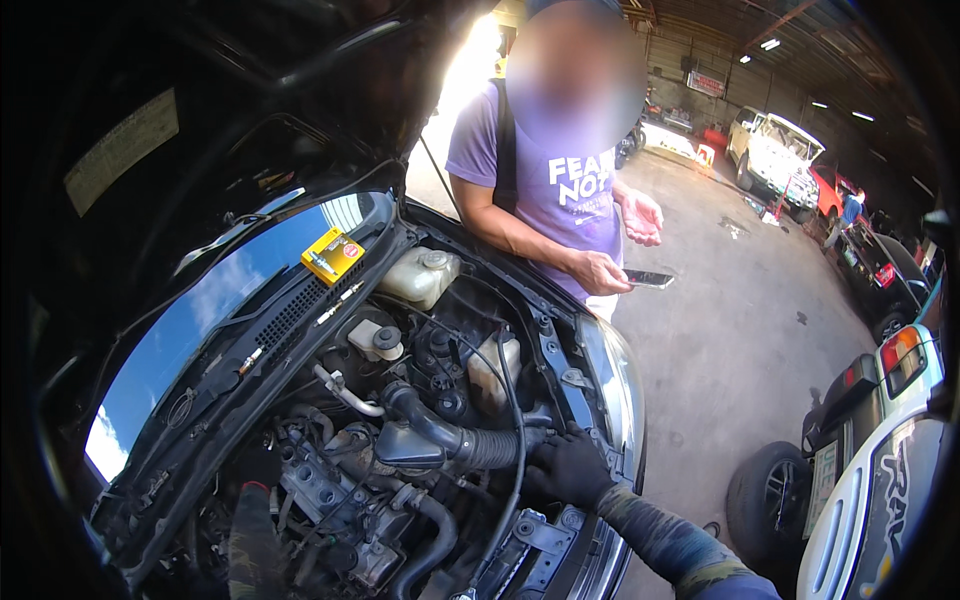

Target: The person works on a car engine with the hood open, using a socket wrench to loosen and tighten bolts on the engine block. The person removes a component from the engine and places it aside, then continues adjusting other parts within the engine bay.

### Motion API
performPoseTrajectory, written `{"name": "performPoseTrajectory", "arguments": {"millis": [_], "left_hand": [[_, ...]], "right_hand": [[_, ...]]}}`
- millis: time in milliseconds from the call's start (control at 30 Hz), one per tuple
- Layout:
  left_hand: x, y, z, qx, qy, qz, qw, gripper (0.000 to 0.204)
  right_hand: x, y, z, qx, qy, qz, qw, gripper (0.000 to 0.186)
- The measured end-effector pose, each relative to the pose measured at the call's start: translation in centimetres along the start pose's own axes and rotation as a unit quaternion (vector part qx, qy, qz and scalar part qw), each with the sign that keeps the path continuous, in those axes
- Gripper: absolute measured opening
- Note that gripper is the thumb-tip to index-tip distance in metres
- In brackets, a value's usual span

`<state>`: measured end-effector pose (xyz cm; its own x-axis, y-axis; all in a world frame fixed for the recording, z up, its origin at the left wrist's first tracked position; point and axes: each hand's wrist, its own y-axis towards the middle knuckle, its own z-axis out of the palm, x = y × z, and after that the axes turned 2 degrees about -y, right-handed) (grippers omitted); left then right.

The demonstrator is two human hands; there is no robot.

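My right hand [568, 468], in a black glove, rests at the front edge of the engine bay beside the end of the ribbed black intake hose [488, 447]. Its fingers look spread, holding nothing that I can see. Over the rear of the engine [330, 490], my left hand [261, 468] reaches down in a dark glove with a red cuff; shadow hides its fingers. Along the cowl below the windshield lie a yellow spark plug box [332, 256], a pale spark plug [340, 303] and another spark plug [250, 361].
The raised hood [250, 90] hangs overhead. A person in a purple shirt [580, 190] stands at the car's far side with a phone [648, 279] in one hand. White fluid reservoirs [420, 278] edge the bay. At right stands a vehicle with a rear-mounted spare tire [775, 495].
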<state>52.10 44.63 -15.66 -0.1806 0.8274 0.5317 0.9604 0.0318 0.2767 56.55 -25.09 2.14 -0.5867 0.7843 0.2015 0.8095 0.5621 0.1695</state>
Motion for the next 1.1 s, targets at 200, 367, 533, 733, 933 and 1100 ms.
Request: {"name": "performPoseTrajectory", "arguments": {"millis": [200, 367, 533, 733, 933, 1100], "left_hand": [[-10.1, 6.0, 4.6, 0.130, 0.309, -0.013, 0.942, 0.052], [-5.9, 4.5, 3.6, 0.064, 0.133, -0.025, 0.989, 0.052], [1.6, 1.0, -0.5, 0.083, -0.097, -0.076, 0.989, 0.051], [2.6, 2.8, -0.9, 0.075, -0.129, -0.091, 0.985, 0.050], [-2.5, 2.9, 4.8, -0.041, -0.022, 0.055, 0.997, 0.049], [-8.8, 4.7, 2.5, 0.095, -0.077, -0.102, 0.987, 0.048]], "right_hand": [[-0.1, 0.1, -0.2, 0.035, 0.012, 0.020, 0.999, 0.039], [-0.3, 0.0, 0.0, -0.002, 0.021, -0.009, 1.000, 0.037], [-0.3, 0.0, 0.4, 0.022, 0.016, 0.002, 1.000, 0.037], [-0.2, 0.1, 0.2, -0.008, -0.005, -0.002, 1.000, 0.036], [-0.2, 0.3, 0.8, 0.003, 0.037, 0.013, 0.999, 0.035], [0.4, 0.8, 0.6, -0.024, 0.058, -0.003, 0.998, 0.027]]}}
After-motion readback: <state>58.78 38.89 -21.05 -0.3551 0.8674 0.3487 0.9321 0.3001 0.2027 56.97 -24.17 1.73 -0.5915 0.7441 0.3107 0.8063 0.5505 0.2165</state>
